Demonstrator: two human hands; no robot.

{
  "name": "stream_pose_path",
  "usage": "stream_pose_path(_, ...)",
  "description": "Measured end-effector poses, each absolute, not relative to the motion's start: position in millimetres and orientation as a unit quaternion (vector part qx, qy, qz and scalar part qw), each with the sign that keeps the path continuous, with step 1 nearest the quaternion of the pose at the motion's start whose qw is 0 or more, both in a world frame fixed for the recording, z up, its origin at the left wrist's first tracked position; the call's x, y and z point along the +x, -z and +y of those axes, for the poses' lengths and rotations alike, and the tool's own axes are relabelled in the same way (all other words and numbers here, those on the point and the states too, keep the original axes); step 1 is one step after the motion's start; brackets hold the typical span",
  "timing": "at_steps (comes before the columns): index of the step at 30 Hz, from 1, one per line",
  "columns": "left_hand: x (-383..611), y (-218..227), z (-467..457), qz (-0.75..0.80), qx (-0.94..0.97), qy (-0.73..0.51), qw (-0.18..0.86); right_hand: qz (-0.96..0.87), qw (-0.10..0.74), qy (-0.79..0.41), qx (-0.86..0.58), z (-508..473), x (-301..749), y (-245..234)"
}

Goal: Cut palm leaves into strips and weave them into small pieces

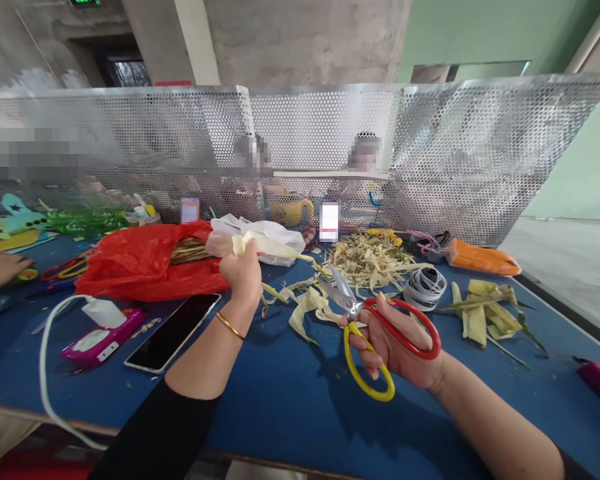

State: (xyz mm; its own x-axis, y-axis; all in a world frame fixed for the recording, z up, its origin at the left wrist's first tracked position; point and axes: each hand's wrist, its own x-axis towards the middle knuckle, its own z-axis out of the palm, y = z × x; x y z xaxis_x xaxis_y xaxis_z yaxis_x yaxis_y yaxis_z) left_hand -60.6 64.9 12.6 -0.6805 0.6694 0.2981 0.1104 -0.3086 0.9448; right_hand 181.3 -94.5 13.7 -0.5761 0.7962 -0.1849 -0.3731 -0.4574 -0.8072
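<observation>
My left hand (pixel 243 270) is closed around a pale dried corn husk (pixel 275 248), whose narrow end points right. In my right hand (pixel 395 347) is a pair of scissors (pixel 353 307) with one red and one yellow handle loop. Its blades are parted and lie close to the husk's narrow tip; whether they touch it I cannot tell. Below the blades, loose curled husk strips (pixel 310 310) lie on the blue table (pixel 285 407). Behind the scissors is a heap of shredded husk trimmings (pixel 375 260).
A red plastic bag (pixel 130 260) with dried stalks, a dark phone (pixel 175 333) and a magenta power strip (pixel 103 337) are on the left. Grey wire coil (pixel 425 288), flat husk pieces (pixel 490 310) and an orange packet (pixel 483 258) lie right. A perforated metal screen (pixel 325 127) stands behind. Another person's hand (pixel 3 270) is far left.
</observation>
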Motion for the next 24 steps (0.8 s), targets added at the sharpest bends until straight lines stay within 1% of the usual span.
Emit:
stream_pose_path(14, -54.0, -12.2, 60.5, 0.559, 0.345, -0.734, 0.171, -0.316, 0.424, -0.772, -0.353, -89.5, 183.5, -12.3)
stream_pose_path(24, -52.9, -18.0, 56.6, 0.544, 0.335, -0.746, 0.189, -0.34, 0.461, -0.716, -0.4, -87.6, 183.5, -11.5)
